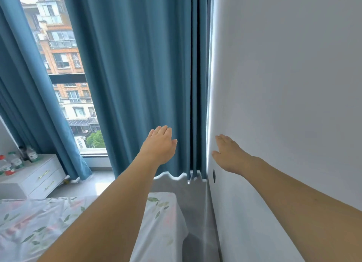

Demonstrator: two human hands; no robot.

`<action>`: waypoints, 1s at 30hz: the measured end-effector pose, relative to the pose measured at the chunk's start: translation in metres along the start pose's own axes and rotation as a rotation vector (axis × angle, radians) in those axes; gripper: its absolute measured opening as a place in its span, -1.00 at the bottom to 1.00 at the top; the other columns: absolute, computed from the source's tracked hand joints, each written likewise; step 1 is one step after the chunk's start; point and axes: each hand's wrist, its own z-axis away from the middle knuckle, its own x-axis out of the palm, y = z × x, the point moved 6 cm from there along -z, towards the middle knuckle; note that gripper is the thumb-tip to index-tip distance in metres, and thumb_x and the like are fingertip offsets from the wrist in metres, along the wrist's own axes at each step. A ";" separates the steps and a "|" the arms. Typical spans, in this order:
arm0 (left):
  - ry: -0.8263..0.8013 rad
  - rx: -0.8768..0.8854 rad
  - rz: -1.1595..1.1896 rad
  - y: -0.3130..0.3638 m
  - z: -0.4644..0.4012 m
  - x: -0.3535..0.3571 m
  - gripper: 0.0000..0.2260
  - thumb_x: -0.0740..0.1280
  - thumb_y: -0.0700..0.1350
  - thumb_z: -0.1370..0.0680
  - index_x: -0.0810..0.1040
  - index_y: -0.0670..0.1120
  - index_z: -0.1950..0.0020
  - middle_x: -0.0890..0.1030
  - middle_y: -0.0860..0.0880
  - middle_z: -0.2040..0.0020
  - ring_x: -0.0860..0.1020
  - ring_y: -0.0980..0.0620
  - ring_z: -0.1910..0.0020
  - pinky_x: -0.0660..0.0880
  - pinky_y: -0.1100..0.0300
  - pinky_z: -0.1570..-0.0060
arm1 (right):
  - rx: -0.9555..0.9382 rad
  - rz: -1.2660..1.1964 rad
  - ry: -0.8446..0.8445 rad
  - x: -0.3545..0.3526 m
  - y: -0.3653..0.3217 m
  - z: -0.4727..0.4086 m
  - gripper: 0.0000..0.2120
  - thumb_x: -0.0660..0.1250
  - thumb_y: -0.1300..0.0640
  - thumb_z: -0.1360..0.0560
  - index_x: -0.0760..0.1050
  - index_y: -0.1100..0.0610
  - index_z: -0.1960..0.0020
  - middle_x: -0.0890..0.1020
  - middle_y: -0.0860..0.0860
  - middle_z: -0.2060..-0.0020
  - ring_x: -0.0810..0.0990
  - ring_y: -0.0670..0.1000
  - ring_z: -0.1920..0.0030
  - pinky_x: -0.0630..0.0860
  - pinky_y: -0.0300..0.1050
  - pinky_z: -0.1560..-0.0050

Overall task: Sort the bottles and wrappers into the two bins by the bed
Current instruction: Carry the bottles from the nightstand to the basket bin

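Note:
Both my arms stretch forward at mid-height over the foot of the bed. My left hand is held flat with straight fingers in front of the blue curtain and holds nothing. My right hand is also flat and empty, close beside the white wall. Several clear plastic bottles with red, green and dark labels stand on a white nightstand at the far left. No bins and no wrappers are in view.
A bed with a leaf-patterned sheet fills the lower left. Grey floor runs between bed and wall. A blue curtain hangs ahead, with a window to its left. A dark wall socket sits low on the right wall.

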 end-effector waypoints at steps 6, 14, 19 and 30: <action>-0.043 0.020 -0.015 -0.019 -0.106 0.042 -0.56 0.03 -0.01 -0.66 0.24 -0.22 -0.48 0.29 -0.11 -0.48 0.20 -0.10 -0.46 0.06 0.02 -0.49 | 0.006 -0.004 -0.020 0.011 0.025 -0.106 -0.43 0.00 0.08 -0.66 -0.14 0.20 -0.57 -0.08 0.09 -0.57 -0.13 0.05 -0.56 -0.13 -0.06 -0.51; -0.088 -0.003 0.002 -0.048 -0.240 0.084 -0.52 0.00 -0.01 -0.67 0.13 -0.20 -0.55 0.14 -0.10 -0.57 0.06 -0.07 -0.55 -0.03 0.03 -0.53 | 0.047 0.009 -0.045 -0.002 0.063 -0.244 -0.46 0.01 0.08 -0.66 -0.06 0.24 -0.55 0.02 0.11 -0.55 -0.03 0.08 -0.55 -0.05 -0.06 -0.50; -0.062 0.002 0.010 -0.067 -0.305 0.095 -0.53 0.00 -0.02 -0.67 0.16 -0.21 -0.53 0.18 -0.10 -0.55 0.10 -0.06 -0.53 -0.01 0.05 -0.52 | 0.038 -0.019 -0.003 -0.020 0.062 -0.333 -0.54 0.03 0.12 -0.63 0.13 0.27 -0.49 0.17 0.13 -0.49 0.09 0.11 -0.51 0.05 -0.04 -0.47; -0.087 -0.020 -0.072 -0.146 -0.429 0.130 -0.50 -0.01 0.02 -0.68 0.10 -0.19 -0.56 0.11 -0.10 -0.58 0.02 -0.06 -0.57 -0.05 0.03 -0.53 | -0.054 -0.023 0.014 -0.016 0.035 -0.475 -0.48 0.02 0.10 -0.65 0.01 0.26 -0.54 0.04 0.11 -0.55 -0.01 0.07 -0.55 -0.04 -0.05 -0.50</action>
